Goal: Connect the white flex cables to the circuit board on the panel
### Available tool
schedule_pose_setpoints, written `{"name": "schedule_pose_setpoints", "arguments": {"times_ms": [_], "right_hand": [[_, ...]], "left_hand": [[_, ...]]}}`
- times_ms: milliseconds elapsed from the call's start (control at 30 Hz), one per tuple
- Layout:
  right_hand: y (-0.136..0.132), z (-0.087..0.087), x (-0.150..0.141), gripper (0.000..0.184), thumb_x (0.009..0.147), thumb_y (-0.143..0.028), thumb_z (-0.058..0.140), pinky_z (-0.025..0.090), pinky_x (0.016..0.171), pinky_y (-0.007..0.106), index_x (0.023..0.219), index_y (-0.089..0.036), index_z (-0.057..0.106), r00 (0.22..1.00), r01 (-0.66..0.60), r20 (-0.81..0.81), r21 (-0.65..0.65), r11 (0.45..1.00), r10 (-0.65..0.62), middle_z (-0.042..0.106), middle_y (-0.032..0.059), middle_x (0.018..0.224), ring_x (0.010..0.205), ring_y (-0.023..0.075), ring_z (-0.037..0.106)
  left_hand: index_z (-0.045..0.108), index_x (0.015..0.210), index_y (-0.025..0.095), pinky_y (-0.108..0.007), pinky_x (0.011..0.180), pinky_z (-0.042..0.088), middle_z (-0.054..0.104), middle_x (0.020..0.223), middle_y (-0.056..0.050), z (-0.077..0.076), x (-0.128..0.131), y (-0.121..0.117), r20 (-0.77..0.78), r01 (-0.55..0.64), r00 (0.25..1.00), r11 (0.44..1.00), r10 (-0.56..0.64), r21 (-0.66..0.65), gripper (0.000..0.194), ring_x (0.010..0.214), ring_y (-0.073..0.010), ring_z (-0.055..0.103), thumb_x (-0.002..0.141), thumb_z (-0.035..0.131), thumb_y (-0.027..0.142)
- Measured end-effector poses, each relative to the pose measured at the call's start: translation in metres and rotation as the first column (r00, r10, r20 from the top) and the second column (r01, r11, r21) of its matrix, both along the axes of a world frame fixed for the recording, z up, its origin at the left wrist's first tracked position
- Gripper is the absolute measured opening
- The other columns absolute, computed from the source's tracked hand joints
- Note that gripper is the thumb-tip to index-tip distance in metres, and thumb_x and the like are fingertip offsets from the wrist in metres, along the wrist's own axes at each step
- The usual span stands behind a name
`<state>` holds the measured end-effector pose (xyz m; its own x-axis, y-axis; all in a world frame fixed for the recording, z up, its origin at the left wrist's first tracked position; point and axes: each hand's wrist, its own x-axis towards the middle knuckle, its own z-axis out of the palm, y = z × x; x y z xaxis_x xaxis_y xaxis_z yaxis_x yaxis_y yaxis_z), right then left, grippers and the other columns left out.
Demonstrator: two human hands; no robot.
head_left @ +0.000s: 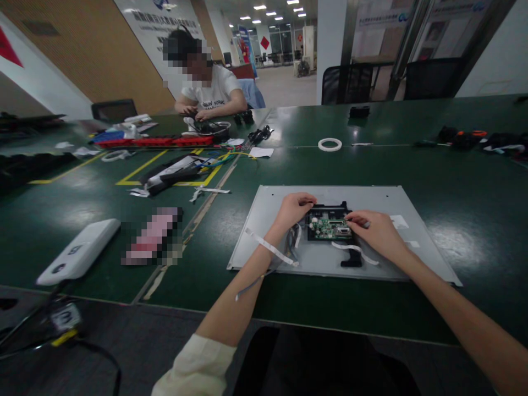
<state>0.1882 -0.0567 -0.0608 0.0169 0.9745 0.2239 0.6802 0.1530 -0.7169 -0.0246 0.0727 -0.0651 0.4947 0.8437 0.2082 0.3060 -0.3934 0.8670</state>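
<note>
A grey flat panel (284,253) lies in front of me on the table. On its middle sits a black plastic frame (353,257) holding a green circuit board (325,227). My left hand (295,210) pinches at the upper left corner of the frame, its fingertips close together. At the board's right edge, the fingers of my right hand (377,232) are curled and pressed together; its fingertips partly hide that edge. A white ribbon cable (350,247) runs out below the board. Grey wires (292,240) and a white strip (268,246) lie about my left wrist.
Left of the panel lie a blurred pink-screened phone (152,236) and a white power bank (78,252). Farther off are a tape roll (329,144), a black pouch (175,171) and red strips (165,141). A person (212,91) sits across the table.
</note>
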Motion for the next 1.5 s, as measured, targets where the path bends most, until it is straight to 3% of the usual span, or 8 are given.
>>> {"name": "schedule_pose_setpoints", "arguments": {"times_ms": [300,433,700,967,1067,1200,1333,1500], "right_hand": [[-0.007,0.016,0.013,0.023,0.083,-0.036,0.052,0.046,0.071,0.032,0.092,-0.021,0.067,0.999,0.029,0.043,-0.028,0.999,-0.028,0.066,0.0037,0.087,0.078,0.0180,0.060],[-0.017,0.022,0.029,0.028,0.083,-0.043,0.051,0.045,0.070,0.031,0.086,-0.023,0.070,0.995,-0.080,0.042,-0.187,0.979,0.089,0.066,0.0035,0.086,0.078,0.0182,0.059],[-0.024,0.028,0.026,0.025,0.078,-0.044,0.057,0.041,0.063,0.027,0.081,-0.023,0.072,0.936,-0.321,0.046,-0.298,0.899,0.349,0.062,0.0035,0.084,0.069,0.0142,0.055],[-0.025,0.025,0.028,0.025,0.076,-0.044,0.059,0.043,0.063,0.027,0.080,-0.022,0.071,0.942,-0.314,0.015,-0.322,0.893,0.337,0.062,0.0043,0.086,0.074,0.0157,0.056],[-0.022,0.026,0.027,0.028,0.081,-0.045,0.053,0.044,0.063,0.028,0.082,-0.022,0.070,0.968,-0.239,0.007,-0.278,0.930,0.251,0.063,0.0044,0.086,0.076,0.0165,0.057],[-0.024,0.040,0.006,0.025,0.084,-0.041,0.051,0.046,0.065,0.028,0.093,-0.023,0.067,0.990,-0.101,-0.108,-0.122,0.987,0.088,0.065,0.0047,0.095,0.082,0.0175,0.059],[-0.032,0.057,-0.037,0.024,0.087,-0.039,0.049,0.048,0.069,0.027,0.102,-0.024,0.061,0.905,-0.323,-0.347,-0.178,0.929,0.248,0.066,0.0023,0.094,0.086,0.0166,0.062],[-0.033,0.063,-0.092,0.015,0.082,-0.031,0.057,0.048,0.071,0.027,0.095,-0.022,0.057,0.864,-0.431,-0.365,-0.181,0.884,0.347,0.066,0.0011,0.093,0.087,0.0151,0.063]], "left_hand": [[0.065,0.100,0.017,-0.032,0.088,0.046,0.069,0.099,-0.006,0.008,-0.003,-0.008,-0.126,-0.047,0.989,0.981,0.071,0.188,0.026,0.092,-0.0177,0.062,0.076,0.059,0.019],[0.065,0.103,0.019,-0.033,0.094,0.041,0.066,0.107,-0.005,0.017,-0.001,-0.014,-0.144,-0.083,0.981,0.955,0.128,0.286,0.026,0.102,-0.0190,0.058,0.080,0.056,0.025],[0.067,0.093,0.017,-0.032,0.088,0.044,0.068,0.100,-0.005,0.025,-0.001,-0.011,-0.035,-0.090,0.995,0.988,0.095,0.129,0.021,0.098,-0.0195,0.060,0.080,0.053,0.024],[0.066,0.091,0.015,-0.030,0.088,0.044,0.068,0.093,-0.005,0.041,0.001,-0.019,0.131,0.034,0.991,0.999,-0.029,-0.041,0.020,0.090,-0.0159,0.061,0.081,0.054,0.028],[0.066,0.091,0.015,-0.031,0.089,0.043,0.068,0.094,-0.006,0.044,0.002,-0.021,0.187,0.087,0.980,0.993,-0.072,-0.075,0.020,0.093,-0.0160,0.061,0.082,0.054,0.028],[0.066,0.088,0.014,-0.031,0.088,0.044,0.068,0.091,-0.006,0.043,0.006,-0.023,0.210,0.073,0.976,0.995,-0.058,-0.065,0.018,0.090,-0.0156,0.061,0.082,0.054,0.026],[0.065,0.082,0.014,-0.029,0.085,0.044,0.067,0.086,-0.005,0.042,0.009,-0.026,0.226,0.029,0.974,0.998,-0.018,-0.048,0.016,0.086,-0.0148,0.061,0.081,0.052,0.024],[0.064,0.080,0.014,-0.030,0.085,0.045,0.067,0.085,-0.005,0.045,0.007,-0.026,0.278,-0.035,0.959,0.997,0.052,-0.064,0.016,0.086,-0.0151,0.061,0.080,0.052,0.024]]}}
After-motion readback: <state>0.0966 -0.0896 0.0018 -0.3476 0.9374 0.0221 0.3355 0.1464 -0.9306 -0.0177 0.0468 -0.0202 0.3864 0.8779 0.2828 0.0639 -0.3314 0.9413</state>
